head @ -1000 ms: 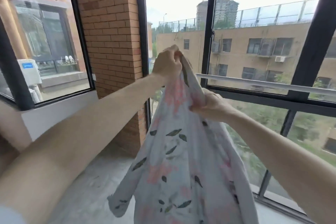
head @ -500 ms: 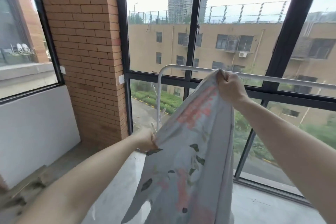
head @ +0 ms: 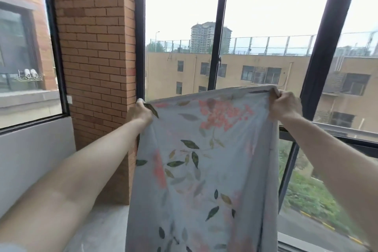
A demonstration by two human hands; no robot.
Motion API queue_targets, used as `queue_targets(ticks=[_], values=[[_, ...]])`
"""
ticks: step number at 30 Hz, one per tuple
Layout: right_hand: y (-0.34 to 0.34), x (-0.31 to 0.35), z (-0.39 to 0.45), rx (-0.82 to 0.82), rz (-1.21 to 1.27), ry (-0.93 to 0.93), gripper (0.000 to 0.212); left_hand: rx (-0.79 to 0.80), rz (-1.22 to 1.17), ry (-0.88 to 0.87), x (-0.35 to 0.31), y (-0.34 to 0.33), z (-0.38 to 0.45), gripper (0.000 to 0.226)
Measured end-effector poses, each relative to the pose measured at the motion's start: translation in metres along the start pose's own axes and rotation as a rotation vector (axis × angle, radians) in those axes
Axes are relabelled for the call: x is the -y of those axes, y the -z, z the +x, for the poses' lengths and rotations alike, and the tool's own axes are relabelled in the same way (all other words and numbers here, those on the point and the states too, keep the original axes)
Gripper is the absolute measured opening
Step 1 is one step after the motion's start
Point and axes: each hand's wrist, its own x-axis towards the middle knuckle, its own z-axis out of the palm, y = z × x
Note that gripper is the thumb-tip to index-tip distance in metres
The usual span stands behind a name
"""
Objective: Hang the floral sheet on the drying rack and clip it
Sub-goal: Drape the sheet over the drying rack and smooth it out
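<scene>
The floral sheet (head: pixel 206 161), pale grey with pink flowers and dark leaves, hangs spread out flat in front of me. My left hand (head: pixel 141 112) grips its upper left corner. My right hand (head: pixel 285 105) grips its upper right corner, a little higher. The top edge stretches taut between both hands. The white bar of the drying rack (head: pixel 337 130) shows only to the right of my right wrist; the sheet hides the remainder. No clip is in view.
A brick pillar (head: pixel 96 67) stands at the left, beside black-framed windows (head: pixel 323 47) that run across the front. A grey low wall (head: pixel 34 153) lies at the left. Concrete floor (head: pixel 102 229) shows below my left arm.
My left hand has risen and moved apart from the right, and the bunched sheet has opened into a flat spread. My right hand moved to the right.
</scene>
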Motion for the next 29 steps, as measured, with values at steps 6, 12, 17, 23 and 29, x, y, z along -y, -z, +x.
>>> queue_targets(ticks=[6,12,17,23,29], values=[[0.002,0.027,0.066,-0.150,0.526,-0.206,0.015,-0.148,-0.240,-0.021,-0.086,0.030,0.052,0.011],[-0.002,0.077,0.103,-0.367,0.573,0.065,0.029,-0.231,-0.413,-0.044,-0.150,0.063,0.111,0.021],[-0.018,0.075,0.163,-0.446,0.318,0.331,0.024,-0.207,-0.647,-0.123,-0.213,0.084,0.178,0.029],[-0.065,0.056,0.224,-0.411,-0.147,0.620,0.021,-0.303,-0.479,-0.119,-0.216,0.037,0.261,0.019],[-0.072,0.089,0.312,-0.438,-0.572,0.655,0.029,-0.327,-0.408,-0.305,-0.252,0.043,0.349,0.024]])
